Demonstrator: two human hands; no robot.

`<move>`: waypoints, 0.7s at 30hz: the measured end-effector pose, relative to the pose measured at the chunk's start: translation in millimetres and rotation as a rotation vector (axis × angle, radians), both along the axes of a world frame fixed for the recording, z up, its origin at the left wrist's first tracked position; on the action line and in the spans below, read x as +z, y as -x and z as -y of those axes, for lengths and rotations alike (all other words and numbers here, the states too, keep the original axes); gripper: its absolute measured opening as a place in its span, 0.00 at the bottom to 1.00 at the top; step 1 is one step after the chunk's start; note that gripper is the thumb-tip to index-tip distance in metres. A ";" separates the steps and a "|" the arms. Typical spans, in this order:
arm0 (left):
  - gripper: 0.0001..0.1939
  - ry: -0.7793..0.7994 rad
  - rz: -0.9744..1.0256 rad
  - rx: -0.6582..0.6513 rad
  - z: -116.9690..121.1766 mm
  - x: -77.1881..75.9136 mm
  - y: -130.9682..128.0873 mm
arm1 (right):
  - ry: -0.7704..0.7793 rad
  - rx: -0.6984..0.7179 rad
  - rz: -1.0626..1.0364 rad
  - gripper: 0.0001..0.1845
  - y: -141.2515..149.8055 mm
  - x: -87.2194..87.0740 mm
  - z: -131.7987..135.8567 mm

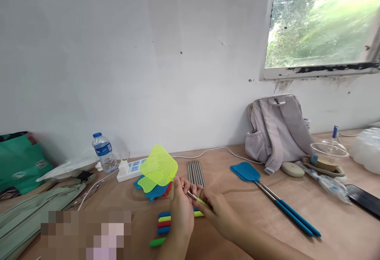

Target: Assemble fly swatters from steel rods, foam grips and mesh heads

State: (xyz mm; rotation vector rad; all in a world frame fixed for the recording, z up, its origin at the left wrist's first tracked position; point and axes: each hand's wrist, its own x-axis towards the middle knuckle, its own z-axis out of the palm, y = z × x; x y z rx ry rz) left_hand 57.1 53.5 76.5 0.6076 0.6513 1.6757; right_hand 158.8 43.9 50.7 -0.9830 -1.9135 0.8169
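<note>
A yellow-green fly swatter (166, 167) is held up over the table in both hands. My left hand (181, 206) is closed round it just below the mesh head. Farther down, my right hand (218, 211) grips the yellow-green handle, and a short length of metal rod shows between the hands. Loose swatter heads (158, 192) in blue, red and green lie in a pile behind my left hand. Several metal rods (196, 172) lie side by side beyond my hands. Coloured handles (164, 224) lie partly hidden under my left forearm.
Blue fly swatters (245, 171) with long handles lie at right. A backpack (276, 129) leans on the wall near a plastic cup (329, 151) and a phone (363, 199). At left stand a water bottle (104, 152) and a power strip (133, 169) with a trailing cable.
</note>
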 end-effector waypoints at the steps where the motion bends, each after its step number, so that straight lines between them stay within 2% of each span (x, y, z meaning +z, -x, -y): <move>1: 0.22 -0.005 0.024 -0.003 -0.7 2.1 4.4 | 0.023 0.029 -0.010 0.10 3.3 0.0 -0.2; 5: 0.23 -0.004 0.090 -0.017 -3.3 8.7 17.1 | 0.157 0.130 -0.138 0.20 15.2 2.1 -1.4; 8: 0.22 -0.016 0.104 -0.031 -1.1 17.4 23.5 | 0.328 0.276 -0.318 0.24 23.0 7.3 -3.9; 13: 0.23 -0.063 0.061 -0.009 8.0 33.3 31.3 | 0.677 0.490 -0.552 0.24 30.0 18.9 -3.0; 21: 0.20 -0.092 0.094 -0.066 14.1 40.9 35.3 | 1.116 0.783 -0.697 0.24 26.0 25.4 6.1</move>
